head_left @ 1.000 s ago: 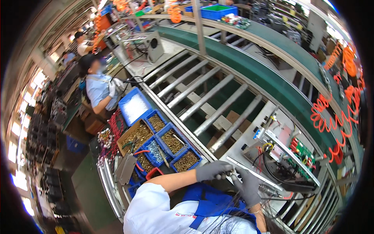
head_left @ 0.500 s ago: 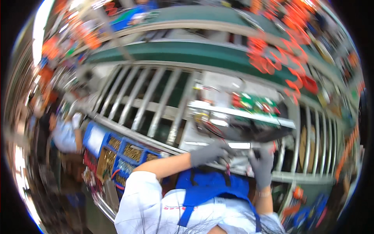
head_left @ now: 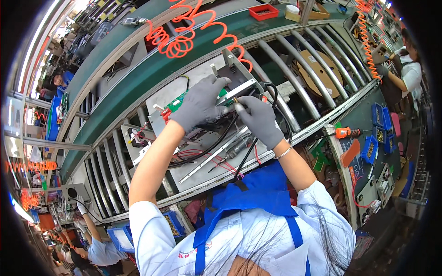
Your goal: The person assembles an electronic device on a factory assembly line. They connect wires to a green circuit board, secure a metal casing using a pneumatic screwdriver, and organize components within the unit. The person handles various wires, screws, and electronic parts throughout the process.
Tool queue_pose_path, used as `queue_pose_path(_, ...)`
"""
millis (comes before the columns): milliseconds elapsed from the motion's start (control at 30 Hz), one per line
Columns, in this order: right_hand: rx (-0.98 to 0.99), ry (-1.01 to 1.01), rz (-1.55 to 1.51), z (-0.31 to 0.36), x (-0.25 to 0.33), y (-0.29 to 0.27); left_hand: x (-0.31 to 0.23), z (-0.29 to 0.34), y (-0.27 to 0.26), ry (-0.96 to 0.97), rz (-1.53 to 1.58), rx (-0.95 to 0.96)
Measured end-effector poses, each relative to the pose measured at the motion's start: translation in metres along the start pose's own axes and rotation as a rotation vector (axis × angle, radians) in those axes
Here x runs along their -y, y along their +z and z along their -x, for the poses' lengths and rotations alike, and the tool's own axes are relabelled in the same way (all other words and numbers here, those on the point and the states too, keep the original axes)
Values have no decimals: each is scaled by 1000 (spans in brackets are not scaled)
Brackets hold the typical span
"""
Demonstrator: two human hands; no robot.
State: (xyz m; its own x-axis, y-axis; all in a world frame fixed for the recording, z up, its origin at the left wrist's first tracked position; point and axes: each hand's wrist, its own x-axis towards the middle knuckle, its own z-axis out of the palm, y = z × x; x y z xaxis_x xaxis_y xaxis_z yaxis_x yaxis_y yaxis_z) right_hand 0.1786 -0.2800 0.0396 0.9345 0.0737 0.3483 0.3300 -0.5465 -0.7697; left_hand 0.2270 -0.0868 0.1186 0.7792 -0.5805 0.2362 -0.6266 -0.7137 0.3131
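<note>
Both of my hands wear grey gloves and work over an open electronic assembly with a green circuit board (head_left: 177, 103). My left hand (head_left: 199, 105) reaches across the board, its fingers and thumb on either side of a silver metal bar (head_left: 242, 91). Just to the right, the fingertips of my right hand (head_left: 261, 120) pinch a small brass-coloured part (head_left: 235, 100) close to that bar; its exact kind is too small to tell. Black cables (head_left: 224, 135) run beneath and beside the hands. A silver power driver (head_left: 238, 150) lies on the near side of the assembly.
Metal rollers (head_left: 282, 78) flank the work plate (head_left: 193, 172). Coiled orange hoses (head_left: 179, 43) hang beyond it. To the right, an orange-handled tool (head_left: 347, 133) and blue bins (head_left: 369, 149) sit on a bench. Other people work at the far right and lower left.
My view has swung toward the right and sharpened from blur. Both hands have moved from the assembly's near edge up onto it, and the left now lies across the board.
</note>
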Motion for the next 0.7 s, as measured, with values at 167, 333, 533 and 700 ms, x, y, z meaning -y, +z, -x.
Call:
queue_pose_path(167,-5,-56,41,-3,-9,7,22,-20,32,80,-2,154)
queue_pose_path(333,-101,-102,12,-11,-17,19,18,-28,36,95,124,102)
queue_pose_path(533,-103,116,-82,-13,-18,19,24,-21,40,73,50,120)
queue_pose_path(700,-18,209,-173,-15,-2,10,31,-14,16,-158,615,0)
